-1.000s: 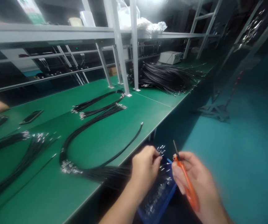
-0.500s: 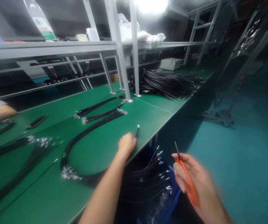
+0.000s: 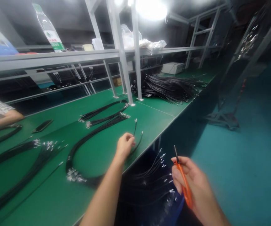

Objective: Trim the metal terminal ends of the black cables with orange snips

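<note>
Head view: your left hand (image 3: 125,146) pinches a cable (image 3: 135,128) over the bench (image 3: 155,116); its tip shows, its lower run is hard to trace. Your right hand (image 3: 194,180) grips the orange tool (image 3: 185,185), partly covering it. The blue bin (image 3: 178,209) beneath is dark, its contents blurred.

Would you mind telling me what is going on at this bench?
A person's left hand pinches a thin black cable near its tip, above the green table. The right hand holds an orange-handled tool beyond the table's edge. A black cable bundle curves across the table, with loose ends past its edge.
</note>
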The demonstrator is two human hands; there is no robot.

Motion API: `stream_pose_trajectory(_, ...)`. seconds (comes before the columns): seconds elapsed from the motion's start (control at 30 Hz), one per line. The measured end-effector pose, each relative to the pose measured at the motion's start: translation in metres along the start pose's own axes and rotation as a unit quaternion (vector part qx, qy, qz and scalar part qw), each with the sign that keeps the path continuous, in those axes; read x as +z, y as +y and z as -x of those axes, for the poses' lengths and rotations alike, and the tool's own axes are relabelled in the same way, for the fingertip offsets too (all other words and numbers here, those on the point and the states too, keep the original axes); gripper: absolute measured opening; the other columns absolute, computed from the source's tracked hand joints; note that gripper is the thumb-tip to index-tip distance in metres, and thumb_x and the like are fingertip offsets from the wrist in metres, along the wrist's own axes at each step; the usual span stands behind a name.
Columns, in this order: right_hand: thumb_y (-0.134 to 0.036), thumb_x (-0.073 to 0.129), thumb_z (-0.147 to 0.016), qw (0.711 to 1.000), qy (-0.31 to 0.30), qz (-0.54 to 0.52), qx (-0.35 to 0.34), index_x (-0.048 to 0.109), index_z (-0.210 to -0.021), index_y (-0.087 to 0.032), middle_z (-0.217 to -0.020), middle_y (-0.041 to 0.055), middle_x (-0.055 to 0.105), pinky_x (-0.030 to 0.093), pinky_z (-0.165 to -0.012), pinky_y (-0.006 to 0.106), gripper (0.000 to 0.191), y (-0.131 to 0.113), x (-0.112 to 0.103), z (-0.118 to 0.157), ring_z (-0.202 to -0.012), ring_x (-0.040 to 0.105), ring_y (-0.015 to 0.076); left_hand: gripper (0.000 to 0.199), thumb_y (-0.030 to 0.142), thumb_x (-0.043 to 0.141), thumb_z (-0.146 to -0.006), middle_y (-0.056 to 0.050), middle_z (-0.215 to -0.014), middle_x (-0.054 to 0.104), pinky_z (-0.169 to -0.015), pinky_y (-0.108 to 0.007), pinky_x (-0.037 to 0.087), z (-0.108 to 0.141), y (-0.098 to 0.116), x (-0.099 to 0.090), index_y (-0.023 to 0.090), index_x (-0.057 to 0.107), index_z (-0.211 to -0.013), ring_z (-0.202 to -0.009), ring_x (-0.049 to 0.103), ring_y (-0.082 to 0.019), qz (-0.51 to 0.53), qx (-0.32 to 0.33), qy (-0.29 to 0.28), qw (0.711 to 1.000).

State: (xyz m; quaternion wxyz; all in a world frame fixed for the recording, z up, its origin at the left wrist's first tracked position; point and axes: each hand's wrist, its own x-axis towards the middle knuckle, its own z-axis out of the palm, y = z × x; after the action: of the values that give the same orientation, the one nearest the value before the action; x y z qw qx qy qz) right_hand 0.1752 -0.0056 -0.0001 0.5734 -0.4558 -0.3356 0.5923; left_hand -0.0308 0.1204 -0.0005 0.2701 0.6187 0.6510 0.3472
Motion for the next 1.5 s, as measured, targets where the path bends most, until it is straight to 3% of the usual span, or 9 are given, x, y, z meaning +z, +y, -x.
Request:
stream_pose_trajectory(0.13, -0.032, 0.077, -0.069, 1.0, 0.012, 0.01, 0.002, 0.055, -0.095, -0.021, -0.059, -0.0074, 0.05, 0.026, -0.037, 0.015, 0.036, 0.002, 0.011, -0.001, -0.041, 0.036, 0.0037, 0.017, 0.031, 0.05, -0.088, 0.0, -0.082, 0.062, -0.058, -0.022, 0.047, 0.045, 0.031, 0.003, 0.019, 0.058, -0.097, -0.065, 0.06, -0.012, 0.105, 0.074, -0.012, 0.992)
stream_pose_trajectory(0.23, -0.025, 0.078, -0.067, 1.0, 0.016, -0.022, -0.015, 0.054, -0.096, -0.023, -0.063, -0.0073, 0.054, 0.029, -0.036, 0.015, 0.037, 0.003, 0.019, -0.004, -0.04, 0.039, 0.0034, 0.013, 0.031, 0.056, -0.084, -0.001, -0.081, 0.061, -0.061, -0.022, 0.044, 0.078, 0.045, 0.011, 0.019, 0.062, -0.084, -0.069, 0.058, -0.013, 0.142, 0.116, -0.03, 0.983)
stream_pose_trajectory(0.37, -0.018, 0.078, -0.065, 0.996, 0.025, -0.067, -0.06, 0.054, -0.099, -0.025, -0.078, -0.0035, 0.062, 0.036, -0.041, 0.014, 0.043, 0.003, 0.028, -0.009, -0.052, 0.05, 0.0058, 0.012, 0.025, 0.061, -0.081, -0.001, -0.072, 0.061, -0.063, -0.024, 0.042, 0.104, 0.046, 0.016, 0.018, 0.065, -0.074, -0.069, 0.057, -0.015, 0.149, 0.112, -0.079, 0.979)
stream_pose_trajectory(0.47, -0.017, 0.076, -0.067, 0.993, 0.018, -0.101, -0.066, 0.055, -0.095, -0.024, -0.075, -0.0039, 0.061, 0.039, -0.045, 0.014, 0.036, 0.006, 0.034, -0.008, -0.057, 0.052, 0.0068, 0.009, 0.02, 0.06, -0.08, -0.001, -0.071, 0.062, -0.064, -0.025, 0.042, 0.114, 0.045, 0.016, 0.018, 0.065, -0.073, -0.068, 0.056, -0.015, 0.119, 0.095, -0.095, 0.984)
stream_pose_trajectory(0.63, -0.01, 0.071, -0.069, 0.982, -0.008, -0.188, -0.024, 0.053, -0.092, -0.023, -0.069, -0.0058, 0.059, 0.039, -0.05, 0.015, 0.032, 0.006, 0.035, -0.01, -0.051, 0.047, 0.0047, 0.009, 0.015, 0.059, -0.079, 0.001, -0.071, 0.06, -0.062, -0.024, 0.039, 0.12, 0.046, 0.017, 0.019, 0.06, -0.071, -0.068, 0.054, -0.014, 0.075, 0.093, -0.076, 0.99)
stream_pose_trajectory(0.73, -0.009, 0.067, -0.072, 0.973, 0.009, -0.226, -0.046, 0.052, -0.091, -0.023, -0.068, -0.0065, 0.056, 0.039, -0.052, 0.016, 0.028, -0.004, 0.028, -0.016, -0.052, 0.046, 0.005, 0.009, 0.017, 0.06, -0.078, 0.002, -0.066, 0.056, -0.058, -0.022, 0.037, 0.118, 0.044, 0.018, 0.019, 0.058, -0.069, -0.062, 0.05, -0.013, 0.113, 0.068, -0.096, 0.987)
stream_pose_trajectory(0.83, -0.009, 0.067, -0.073, 0.976, 0.026, -0.201, -0.075, 0.053, -0.092, -0.023, -0.067, -0.0064, 0.056, 0.038, -0.052, 0.018, 0.028, -0.012, 0.022, -0.018, -0.053, 0.047, 0.0063, 0.011, 0.021, 0.061, -0.078, 0.004, -0.064, 0.052, -0.055, -0.021, 0.036, 0.115, 0.042, 0.018, 0.019, 0.055, -0.07, -0.059, 0.047, -0.012, 0.163, 0.034, -0.122, 0.978)
stream_pose_trajectory(1.03, -0.014, 0.07, -0.072, 0.988, -0.001, -0.149, -0.042, 0.052, -0.096, -0.024, -0.077, -0.003, 0.064, 0.044, -0.056, 0.021, 0.033, -0.003, 0.029, -0.006, -0.057, 0.055, 0.0092, 0.018, 0.029, 0.064, -0.078, 0.003, -0.059, 0.054, -0.053, -0.021, 0.035, 0.111, 0.044, 0.015, 0.017, 0.057, -0.066, -0.056, 0.046, -0.011, 0.213, 0.017, -0.123, 0.969)
stream_pose_trajectory(1.5, -0.013, 0.072, -0.067, 0.988, 0.03, -0.149, -0.011, 0.052, -0.09, -0.022, -0.068, -0.0042, 0.062, 0.045, -0.052, 0.02, 0.032, -0.001, 0.039, -0.008, -0.05, 0.054, 0.0083, 0.018, 0.026, 0.063, -0.08, 0.002, -0.06, 0.057, -0.052, -0.022, 0.036, 0.122, 0.035, 0.02, 0.019, 0.059, -0.064, -0.055, 0.05, -0.012, 0.079, 0.07, -0.044, 0.993)
